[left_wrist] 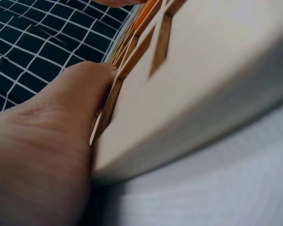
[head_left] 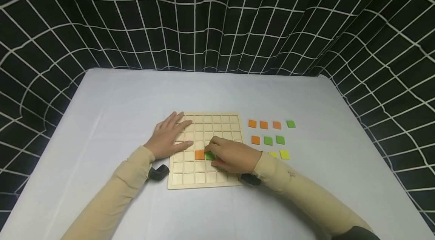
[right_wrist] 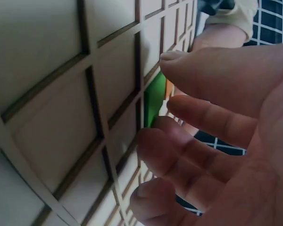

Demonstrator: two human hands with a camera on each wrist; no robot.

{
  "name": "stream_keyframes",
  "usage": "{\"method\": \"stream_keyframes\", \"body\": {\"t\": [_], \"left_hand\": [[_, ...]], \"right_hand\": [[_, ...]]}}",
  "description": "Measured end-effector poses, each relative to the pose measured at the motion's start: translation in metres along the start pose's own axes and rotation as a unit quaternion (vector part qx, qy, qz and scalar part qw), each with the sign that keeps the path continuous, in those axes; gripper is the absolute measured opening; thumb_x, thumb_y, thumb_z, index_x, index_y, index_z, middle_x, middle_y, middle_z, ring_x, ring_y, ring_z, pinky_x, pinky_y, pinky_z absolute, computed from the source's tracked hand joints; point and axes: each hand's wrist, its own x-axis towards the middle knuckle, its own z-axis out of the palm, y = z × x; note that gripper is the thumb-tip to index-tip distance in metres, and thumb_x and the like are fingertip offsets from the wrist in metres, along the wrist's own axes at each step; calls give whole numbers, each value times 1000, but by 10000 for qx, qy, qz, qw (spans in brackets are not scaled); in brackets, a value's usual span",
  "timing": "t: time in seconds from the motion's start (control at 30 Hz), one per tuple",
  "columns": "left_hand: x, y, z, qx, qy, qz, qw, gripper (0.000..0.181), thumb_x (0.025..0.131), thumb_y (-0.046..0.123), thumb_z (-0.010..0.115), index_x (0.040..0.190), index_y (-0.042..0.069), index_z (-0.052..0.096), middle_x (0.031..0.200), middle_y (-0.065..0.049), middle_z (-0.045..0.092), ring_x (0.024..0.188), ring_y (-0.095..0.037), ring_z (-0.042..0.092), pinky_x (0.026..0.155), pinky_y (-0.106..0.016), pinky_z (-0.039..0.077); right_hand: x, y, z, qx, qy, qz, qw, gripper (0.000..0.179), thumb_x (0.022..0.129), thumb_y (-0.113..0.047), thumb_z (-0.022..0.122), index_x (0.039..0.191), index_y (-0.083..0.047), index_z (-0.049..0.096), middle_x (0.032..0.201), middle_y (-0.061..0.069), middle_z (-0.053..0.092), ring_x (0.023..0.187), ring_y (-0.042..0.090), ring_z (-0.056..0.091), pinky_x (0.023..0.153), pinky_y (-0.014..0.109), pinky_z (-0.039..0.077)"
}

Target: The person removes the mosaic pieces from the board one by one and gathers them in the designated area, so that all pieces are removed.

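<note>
A light wooden grid board [head_left: 187, 179] with square recesses lies on the table. An orange tile [head_left: 199, 155] sits in one of its cells, with a green tile [head_left: 209, 155] in the cell to its right. My right hand [head_left: 234, 155] is over the board, its bent fingers and thumb spread around the green tile. In the right wrist view the green tile [right_wrist: 153, 100] lies in line with the grid, fingertips right at its edges. My left hand [head_left: 168, 136] rests with spread fingers on the board's left edge, its thumb reaching over the cells.
Right of the board lie several loose tiles in rows: orange tiles [head_left: 264, 125], green tiles [head_left: 268, 140] and yellow tiles [head_left: 284, 154], some partly hidden by the right wrist. A white cloth [head_left: 136, 89] covers the table. Dark netting-patterned curtain [head_left: 190, 24] hangs behind and at the sides.
</note>
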Motion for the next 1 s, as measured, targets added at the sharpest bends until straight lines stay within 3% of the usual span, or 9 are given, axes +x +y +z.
{"method": "stream_keyframes", "body": {"t": [0.27, 0.47, 0.63, 0.73, 0.87, 1.0], "left_hand": [[1, 1, 3, 46, 34, 36, 10000, 71, 91, 56, 53, 150, 24, 31, 161, -8, 10, 148, -30, 0, 110, -59, 15], [0, 2, 1, 19, 35, 20, 10000, 71, 91, 55, 54, 150, 23, 31, 161, -9, 10, 148, -31, 0, 110, -59, 15], [0, 1, 2, 18, 7, 3, 10000, 71, 91, 56, 53, 150, 25, 30, 161, -8, 9, 148, -30, -1, 110, -59, 14], [0, 1, 2, 39, 5, 15, 10000, 71, 91, 57, 53, 150, 25, 30, 161, -8, 9, 148, -30, -1, 110, -59, 14], [-1, 2, 1, 45, 5, -1, 10000, 71, 91, 56, 54, 150, 24, 31, 161, -9, 10, 148, -30, 0, 111, -58, 14], [-1, 2, -1, 36, -14, -3, 10000, 71, 91, 55, 54, 150, 22, 31, 161, -9, 10, 148, -31, 0, 111, -59, 14]], "right_hand": [[4, -1, 4, -111, 18, 80, 9999, 31, 90, -19, 67, 117, -11, 54, 100, 1, 52, 64, 8, 52, 60, 18, 48], [4, -2, 5, -652, 351, 55, 9972, 29, 88, -23, 69, 111, -13, 55, 94, -3, 53, 67, 9, 53, 58, 21, 49], [0, -3, -2, -794, 498, 24, 9956, 25, 87, -22, 69, 106, -14, 56, 91, -5, 54, 68, 8, 54, 61, 22, 49], [-11, -6, -15, -782, 610, 56, 9951, 24, 86, -22, 71, 102, -13, 56, 90, -6, 54, 71, 8, 53, 62, 21, 47], [-42, -4, -29, -894, 701, 201, 9933, 27, 83, -22, 76, 101, -12, 58, 88, -5, 54, 72, 9, 51, 62, 21, 45], [-79, 7, -32, -902, 546, 735, 9917, 30, 78, -18, 79, 101, -11, 61, 88, -5, 54, 71, 8, 50, 63, 21, 47]]}}
